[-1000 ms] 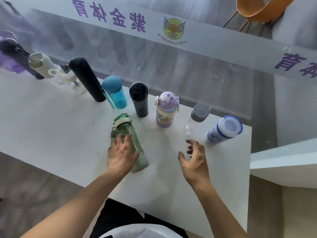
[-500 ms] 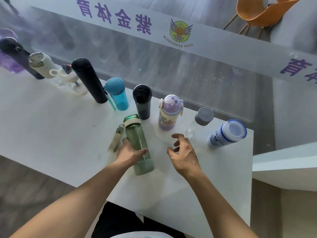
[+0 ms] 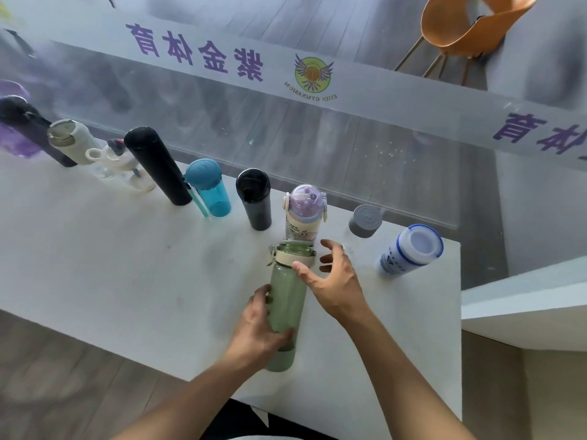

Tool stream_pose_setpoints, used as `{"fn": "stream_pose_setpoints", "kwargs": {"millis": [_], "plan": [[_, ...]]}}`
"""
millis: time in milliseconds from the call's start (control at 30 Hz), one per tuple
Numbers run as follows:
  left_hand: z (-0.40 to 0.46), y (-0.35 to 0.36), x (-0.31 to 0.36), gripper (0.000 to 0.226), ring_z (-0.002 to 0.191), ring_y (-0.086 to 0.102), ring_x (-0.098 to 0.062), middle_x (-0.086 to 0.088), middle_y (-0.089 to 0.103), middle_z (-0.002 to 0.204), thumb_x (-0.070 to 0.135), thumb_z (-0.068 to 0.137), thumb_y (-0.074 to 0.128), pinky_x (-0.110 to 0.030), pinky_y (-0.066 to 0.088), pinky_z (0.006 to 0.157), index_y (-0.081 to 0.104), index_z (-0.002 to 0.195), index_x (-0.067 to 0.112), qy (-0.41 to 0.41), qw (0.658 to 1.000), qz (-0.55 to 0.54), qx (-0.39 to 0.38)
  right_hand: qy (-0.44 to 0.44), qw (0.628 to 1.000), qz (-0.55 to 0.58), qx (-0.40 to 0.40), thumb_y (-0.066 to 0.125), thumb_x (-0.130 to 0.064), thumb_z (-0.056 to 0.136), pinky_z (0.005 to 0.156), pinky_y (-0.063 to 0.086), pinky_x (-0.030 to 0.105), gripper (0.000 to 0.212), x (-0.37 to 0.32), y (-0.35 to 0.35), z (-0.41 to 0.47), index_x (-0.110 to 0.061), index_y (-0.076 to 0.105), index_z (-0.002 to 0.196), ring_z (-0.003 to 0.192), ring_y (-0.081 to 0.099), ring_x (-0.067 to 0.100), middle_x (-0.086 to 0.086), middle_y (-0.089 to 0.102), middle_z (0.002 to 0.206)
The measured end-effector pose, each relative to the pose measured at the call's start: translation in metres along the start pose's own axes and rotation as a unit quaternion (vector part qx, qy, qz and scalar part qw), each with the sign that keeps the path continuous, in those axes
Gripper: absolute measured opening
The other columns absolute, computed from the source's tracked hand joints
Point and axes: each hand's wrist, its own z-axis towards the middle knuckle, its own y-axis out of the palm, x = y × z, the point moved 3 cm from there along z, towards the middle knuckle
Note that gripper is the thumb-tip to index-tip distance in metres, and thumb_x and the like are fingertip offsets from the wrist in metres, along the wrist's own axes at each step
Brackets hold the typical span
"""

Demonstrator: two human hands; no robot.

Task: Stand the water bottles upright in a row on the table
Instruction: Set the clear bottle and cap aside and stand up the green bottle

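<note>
Head view: our left hand (image 3: 257,325) grips the green bottle (image 3: 287,300) low down; our right hand (image 3: 333,277) hovers spread, thumb by its cap.

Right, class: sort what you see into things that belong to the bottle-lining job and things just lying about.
Part of the job:
green bottle, gripped by the left hand
right hand, open beside its cap
purple-lidded bottle
blue-capped white bottle
white table

Just lying about:
orange chair
banner with purple lettering
</note>
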Motion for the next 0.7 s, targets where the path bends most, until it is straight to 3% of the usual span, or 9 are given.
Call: {"fn": "stream_pose_setpoints", "kwargs": {"millis": [167,300,433,600,700], "plan": [[-0.004,0.015,0.022,0.097,0.114,0.05,-0.011,0.007,0.047,0.132,0.03,0.065,0.084,-0.029,0.047,0.095,0.028,0.145,0.027,0.068,0.997,0.015,-0.018,0.019,0.997,0.077,0.014,0.082,-0.054,0.073,0.091,0.05,0.021,0.074,0.004,-0.02,-0.002,-0.03,0.048,0.134,0.108,0.062,0.005,-0.016,0.062,0.119],[0.002,0.027,0.042,0.101,0.122,0.047,-0.018,0.004,0.043,0.141,0.027,0.07,0.082,-0.035,0.044,0.102,0.02,0.149,0.027,0.106,0.992,0.058,-0.035,0.032,0.991,0.122,0.048,0.088,-0.051,0.063,0.085,0.056,0.024,0.071,0.014,-0.047,-0.01,-0.033,0.053,0.121,0.1,0.067,-0.001,-0.016,0.069,0.109],[0.007,0.042,0.058,0.1,0.122,0.047,-0.018,0.007,0.041,0.14,0.028,0.073,0.08,-0.034,0.048,0.099,0.014,0.148,0.038,0.155,0.981,0.098,-0.07,0.02,0.988,0.122,0.09,0.089,-0.048,0.063,0.085,0.055,0.02,0.073,0.027,-0.076,-0.029,-0.032,0.054,0.125,0.099,0.066,-0.004,-0.017,0.068,0.111],[0.009,0.056,0.088,0.086,0.124,0.045,-0.013,0.01,0.04,0.142,0.031,0.076,0.076,-0.018,0.038,0.096,0.025,0.146,0.037,0.269,0.95,0.142,-0.071,0.011,0.985,0.083,0.152,0.089,-0.053,0.06,0.083,0.057,0.025,0.066,0.053,-0.105,-0.055,-0.036,0.056,0.115,0.099,0.066,0.004,-0.012,0.068,0.108],[0.011,0.061,0.11,0.076,0.128,0.043,-0.016,0.008,0.037,0.146,0.025,0.084,0.068,-0.028,0.042,0.105,0.026,0.147,0.034,0.309,0.935,0.162,-0.066,0.009,0.982,0.07,0.175,0.088,-0.053,0.062,0.082,0.058,0.026,0.065,0.068,-0.123,-0.072,-0.037,0.054,0.115,0.101,0.065,0.008,-0.012,0.065,0.109]]}}
